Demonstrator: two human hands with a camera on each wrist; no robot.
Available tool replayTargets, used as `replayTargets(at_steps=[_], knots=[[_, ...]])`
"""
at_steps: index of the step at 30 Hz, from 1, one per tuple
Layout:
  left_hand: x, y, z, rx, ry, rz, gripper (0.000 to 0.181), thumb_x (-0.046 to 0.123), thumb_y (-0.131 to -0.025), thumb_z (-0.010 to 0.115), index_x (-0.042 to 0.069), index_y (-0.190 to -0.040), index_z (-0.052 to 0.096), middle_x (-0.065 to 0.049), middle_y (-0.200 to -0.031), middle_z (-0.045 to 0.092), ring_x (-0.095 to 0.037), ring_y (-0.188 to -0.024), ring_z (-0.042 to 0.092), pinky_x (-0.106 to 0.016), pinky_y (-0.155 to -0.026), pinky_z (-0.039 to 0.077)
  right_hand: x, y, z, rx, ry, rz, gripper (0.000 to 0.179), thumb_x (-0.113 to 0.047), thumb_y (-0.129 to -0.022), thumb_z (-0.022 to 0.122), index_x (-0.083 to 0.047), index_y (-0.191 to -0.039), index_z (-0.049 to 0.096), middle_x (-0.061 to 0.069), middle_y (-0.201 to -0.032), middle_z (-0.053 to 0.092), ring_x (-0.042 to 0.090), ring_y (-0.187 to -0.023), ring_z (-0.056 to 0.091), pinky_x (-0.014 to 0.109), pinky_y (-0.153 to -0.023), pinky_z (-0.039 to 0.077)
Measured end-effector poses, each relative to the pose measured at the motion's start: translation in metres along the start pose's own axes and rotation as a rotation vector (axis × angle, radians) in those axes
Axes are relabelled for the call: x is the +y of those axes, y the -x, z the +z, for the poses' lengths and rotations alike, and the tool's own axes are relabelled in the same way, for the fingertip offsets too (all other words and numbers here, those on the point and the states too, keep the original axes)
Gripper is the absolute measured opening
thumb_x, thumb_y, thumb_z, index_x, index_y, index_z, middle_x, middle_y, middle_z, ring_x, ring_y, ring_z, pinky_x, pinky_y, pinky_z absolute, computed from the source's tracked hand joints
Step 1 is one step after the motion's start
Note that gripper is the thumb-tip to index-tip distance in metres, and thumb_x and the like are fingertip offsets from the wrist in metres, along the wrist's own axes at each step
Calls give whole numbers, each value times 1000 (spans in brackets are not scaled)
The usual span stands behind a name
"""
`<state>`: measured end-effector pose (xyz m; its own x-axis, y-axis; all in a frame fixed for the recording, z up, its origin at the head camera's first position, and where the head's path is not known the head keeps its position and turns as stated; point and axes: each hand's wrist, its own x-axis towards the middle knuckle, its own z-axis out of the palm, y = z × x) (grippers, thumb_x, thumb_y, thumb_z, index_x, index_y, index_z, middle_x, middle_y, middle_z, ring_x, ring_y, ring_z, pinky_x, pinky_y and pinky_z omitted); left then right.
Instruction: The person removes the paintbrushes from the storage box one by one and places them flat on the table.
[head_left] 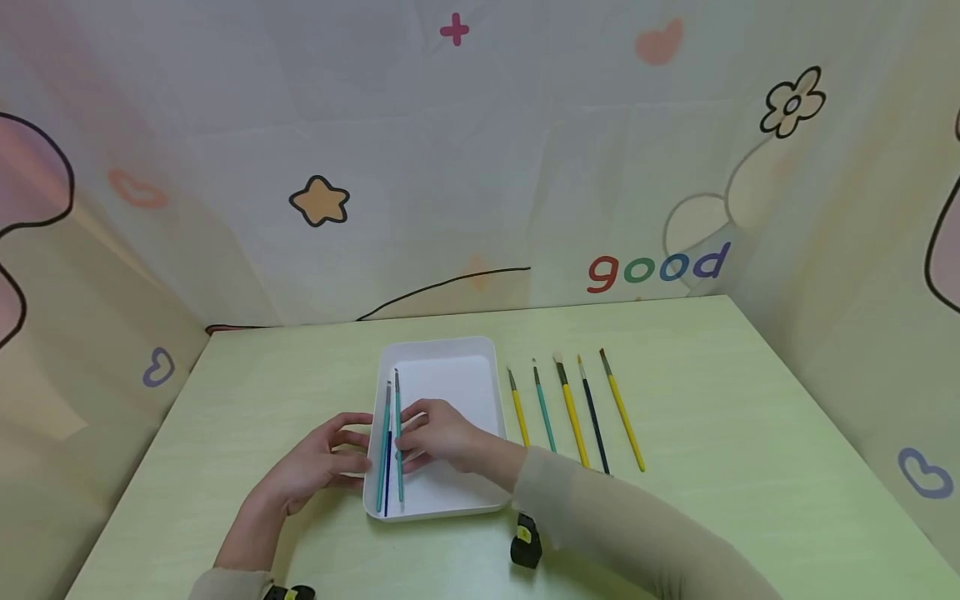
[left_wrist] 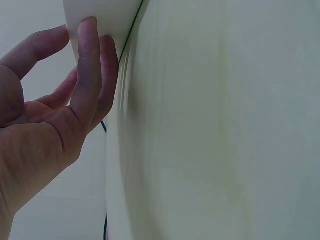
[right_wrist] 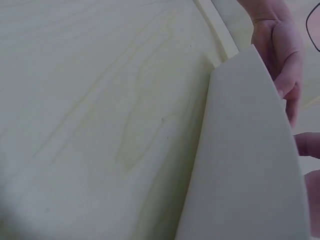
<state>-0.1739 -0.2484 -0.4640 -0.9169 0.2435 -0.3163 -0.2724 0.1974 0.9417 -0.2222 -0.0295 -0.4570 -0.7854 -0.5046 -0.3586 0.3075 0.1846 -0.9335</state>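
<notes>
A white tray [head_left: 457, 503] lies on the table, with a teal paintbrush [head_left: 383, 450] and a thinner dark blue one [head_left: 388, 475] along its left side. My right hand [head_left: 442, 435] reaches in over the tray and pinches a second teal paintbrush [head_left: 397, 400], which lies nearly parallel to those two. Its fingertips are at the middle of the handle. My left hand [head_left: 322, 458] rests against the tray's left wall, fingers extended. In the left wrist view, the fingertips of the left hand [left_wrist: 75, 95] touch the tray's outer side [left_wrist: 107, 15].
Right of the tray, several paintbrushes lie in a spaced row, including a short yellow one [head_left: 519, 412], a teal one [head_left: 543, 408] and a dark-handled one [head_left: 594, 417]. A printed curtain [head_left: 450, 183] hangs behind the table [head_left: 750, 467].
</notes>
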Motion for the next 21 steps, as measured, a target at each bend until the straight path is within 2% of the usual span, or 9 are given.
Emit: replayTargets(at_steps=[12, 21], knots=[[-2, 0, 1, 10, 2, -3, 73, -1, -89, 74, 4, -152, 37, -24, -129, 53, -32, -101, 64, -47, -83, 61, -2, 20, -30, -36, -11, -17, 37, 3, -93, 70, 3, -127, 55, 19, -104, 66, 24, -80, 71, 38, -69, 63], [-2, -2, 1, 22, -1, -13, 72, -1, -89, 74, 5, -151, 38, -23, -130, 53, -31, -103, 64, -47, -83, 61, -9, 40, -59, -26, 10, -37, 40, 4, -94, 68, 7, -131, 52, 19, -108, 64, 24, -85, 70, 40, -72, 63]])
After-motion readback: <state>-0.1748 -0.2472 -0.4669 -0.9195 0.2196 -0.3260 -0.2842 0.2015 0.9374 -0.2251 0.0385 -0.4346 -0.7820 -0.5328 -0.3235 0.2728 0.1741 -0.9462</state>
